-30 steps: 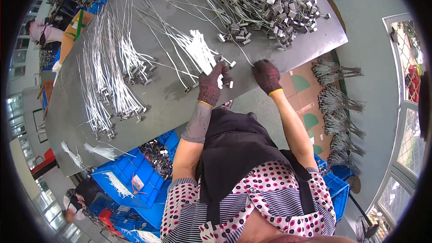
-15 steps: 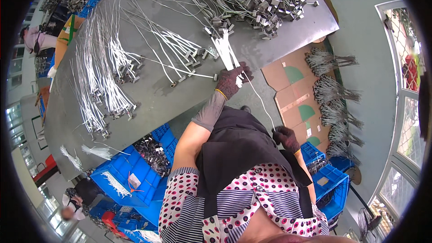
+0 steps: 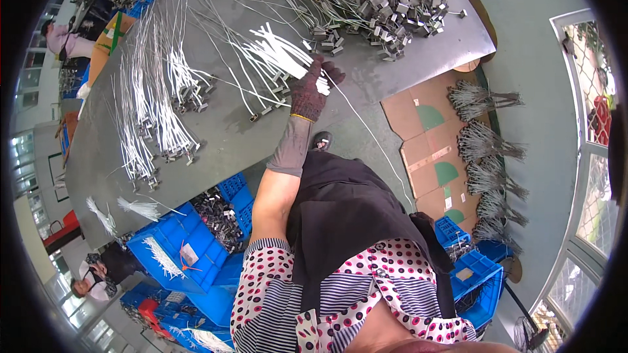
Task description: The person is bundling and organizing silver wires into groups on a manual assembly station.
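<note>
My left hand (image 3: pixel 309 97), in a dark knitted glove, is closed round a bunch of thin white sleeves (image 3: pixel 285 54). Their free ends fan out over the metal table, beside wires with white sleeves and small metal ends (image 3: pixel 265 95). From this grip a long, thin white cord (image 3: pixel 374 136) runs down toward my right side. At its lower end is my gloved right hand (image 3: pixel 424 223), low beside the apron. Its fingers are dark and partly hidden, but the cord leads into them.
A heap of wires with metal block ends (image 3: pixel 399 13) covers the table's far right. More sleeved wires (image 3: pixel 154 124) lie in rows at left. Blue crates (image 3: pixel 190 248) stand below the table's edge. Flattened cardboard (image 3: pixel 425 150) and wire bundles (image 3: pixel 490 140) lie along the right wall.
My left hand has moved up and left, swinging the white sleeves toward the wires on the table. My right hand has dropped lower and outward, and the cord between them is longer.
</note>
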The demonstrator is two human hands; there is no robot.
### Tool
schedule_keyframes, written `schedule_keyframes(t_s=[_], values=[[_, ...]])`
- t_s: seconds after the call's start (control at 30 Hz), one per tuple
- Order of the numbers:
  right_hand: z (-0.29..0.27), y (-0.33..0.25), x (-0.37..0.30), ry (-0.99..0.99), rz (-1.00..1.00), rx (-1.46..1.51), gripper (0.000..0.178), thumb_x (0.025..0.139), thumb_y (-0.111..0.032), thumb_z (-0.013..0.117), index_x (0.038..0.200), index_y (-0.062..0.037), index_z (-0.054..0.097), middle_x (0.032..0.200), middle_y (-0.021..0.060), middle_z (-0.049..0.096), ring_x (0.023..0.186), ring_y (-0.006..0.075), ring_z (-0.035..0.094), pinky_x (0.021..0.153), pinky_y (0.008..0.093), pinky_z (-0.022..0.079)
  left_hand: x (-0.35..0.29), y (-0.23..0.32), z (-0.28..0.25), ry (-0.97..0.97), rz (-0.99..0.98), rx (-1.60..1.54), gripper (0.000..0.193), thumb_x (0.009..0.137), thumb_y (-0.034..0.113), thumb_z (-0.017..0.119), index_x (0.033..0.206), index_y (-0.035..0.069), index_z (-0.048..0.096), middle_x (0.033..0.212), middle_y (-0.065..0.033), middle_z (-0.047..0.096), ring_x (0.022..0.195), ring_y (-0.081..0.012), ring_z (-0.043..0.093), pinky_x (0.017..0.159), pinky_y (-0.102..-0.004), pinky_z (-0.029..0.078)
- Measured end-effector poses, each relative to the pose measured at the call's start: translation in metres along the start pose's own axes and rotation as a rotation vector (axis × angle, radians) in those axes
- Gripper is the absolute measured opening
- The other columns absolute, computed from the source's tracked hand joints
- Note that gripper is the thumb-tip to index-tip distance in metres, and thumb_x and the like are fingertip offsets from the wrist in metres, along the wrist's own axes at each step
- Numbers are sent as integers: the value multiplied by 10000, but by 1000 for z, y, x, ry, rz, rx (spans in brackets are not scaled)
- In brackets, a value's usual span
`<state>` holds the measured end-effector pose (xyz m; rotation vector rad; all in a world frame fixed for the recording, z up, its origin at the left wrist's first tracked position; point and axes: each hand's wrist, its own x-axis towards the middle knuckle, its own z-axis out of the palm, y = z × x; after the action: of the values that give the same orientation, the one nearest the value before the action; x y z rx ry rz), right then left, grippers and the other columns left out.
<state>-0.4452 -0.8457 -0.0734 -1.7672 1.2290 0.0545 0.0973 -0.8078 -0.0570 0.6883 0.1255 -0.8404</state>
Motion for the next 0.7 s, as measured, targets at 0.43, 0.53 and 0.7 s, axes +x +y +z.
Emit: schedule_keyframes(t_s=[0.43,0.53,0.7], values=[[35,-101,105,-91,-45,65,342,889,-315,632,967,9,710,778,128,697,732,196,658,700,338,516,-40,-13,6,61,27,77,332,923,190,697,1154,-34,613,933,-170,673,793,-333,704,740,-518,630],[47,-165,142,-196,-103,97,374,909,-345,626,992,11,706,756,98,680,699,166,624,674,324,505,-54,-14,15,22,-90,227,322,949,158,645,1183,-55,582,943,-163,670,843,-331,702,734,-477,625],[65,-241,174,-365,-181,103,402,927,-377,612,1021,3,704,759,76,674,671,134,601,613,292,489,-51,8,20,53,-85,337,335,929,162,671,1180,-41,584,860,-139,671,744,-313,708,601,-429,622]])
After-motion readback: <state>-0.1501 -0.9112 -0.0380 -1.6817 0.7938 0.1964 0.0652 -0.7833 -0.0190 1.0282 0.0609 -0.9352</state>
